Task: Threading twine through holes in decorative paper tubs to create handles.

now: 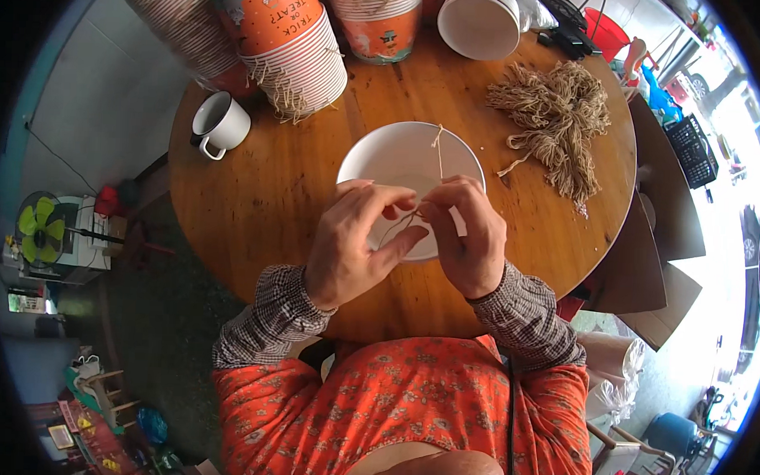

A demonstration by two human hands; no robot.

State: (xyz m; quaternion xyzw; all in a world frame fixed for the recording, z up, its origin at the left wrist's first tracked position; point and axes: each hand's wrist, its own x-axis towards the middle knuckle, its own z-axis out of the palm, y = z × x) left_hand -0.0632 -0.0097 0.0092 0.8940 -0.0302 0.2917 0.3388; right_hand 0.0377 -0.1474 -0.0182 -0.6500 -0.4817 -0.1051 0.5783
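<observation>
I see both hands meeting over a white round paper bowl (399,159) that sits on the round wooden worktop (256,200). The left hand (350,249) has its fingers curled, thumb and forefinger pinched close. The right hand (468,236) mirrors it, fingertips pinched narrow. Between the two pinches runs a thin tan twine string (438,152), held by both hands. Its long axis runs from the fingertips straight away from me, across the bowl's open mouth, up to the far rim, where it ends in a small knot with short ends. A loop of the same string hangs slack below the left fingers; I cannot tell how it is tied there.

The bowl lies directly under and just beyond the hands, mouth up, near edge hidden by the knuckles.

Beyond the right hand, well apart, is a loose bundle of cut tan twine lengths (560,118), its strands running mostly away and towards me. Beyond the left hand stands a white enamel mug with a dark rim (221,123), handle pointing towards me. Further out lie stacks of orange-and-white printed paper cups (290,50), tipped on their side, twine ends dangling from the rims. One more white cup (479,23) lies far beyond the right hand, mouth towards me.

Checked sleeves (277,318) cover both wrists.
</observation>
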